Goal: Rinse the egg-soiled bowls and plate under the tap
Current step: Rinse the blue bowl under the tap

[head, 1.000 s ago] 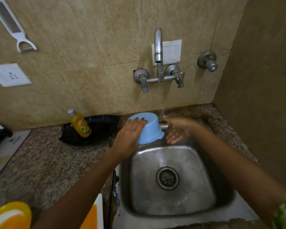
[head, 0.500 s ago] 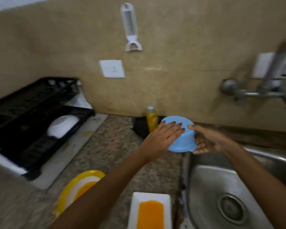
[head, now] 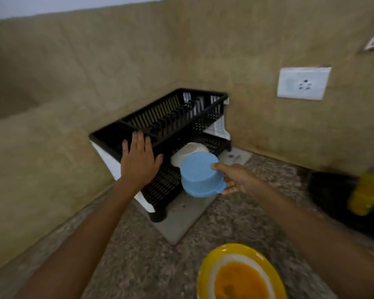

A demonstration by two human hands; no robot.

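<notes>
- The right hand (head: 240, 180) grips the blue bowl (head: 200, 174) by its rim: the thumb lies over the upturned base edge, and the other fingers (head: 229, 187) curl under the lip at the bowl's lower right.
- The blue bowl is tipped with its base toward the camera, held in the air in front of the lower tier of the black dish rack (head: 171, 130), just left of the right fingers.
- The left hand (head: 139, 160) is spread flat with straight fingers (head: 138, 141), holding nothing; the fingertips lie over the front edge of the rack's upper tier, though whether they touch it cannot be told.
- A white bowl (head: 190, 151) sits upside down on the lower tier, directly behind the blue bowl, between the left thumb and the right thumb.
- The rack stands on a pale drain mat (head: 181, 219) on the speckled stone surface (head: 138, 255), below both sets of fingers.
- A yellow-rimmed plate (head: 240, 275) smeared with orange-yellow egg residue lies on the surface well below the right fingers, close to the camera.
- Far right of the right fingers, a blurred yellow bottle (head: 367, 190) stands by a dark tray (head: 333, 195).
- A white wall socket (head: 303, 83) is set in the tiled wall above and right of the right fingers.
</notes>
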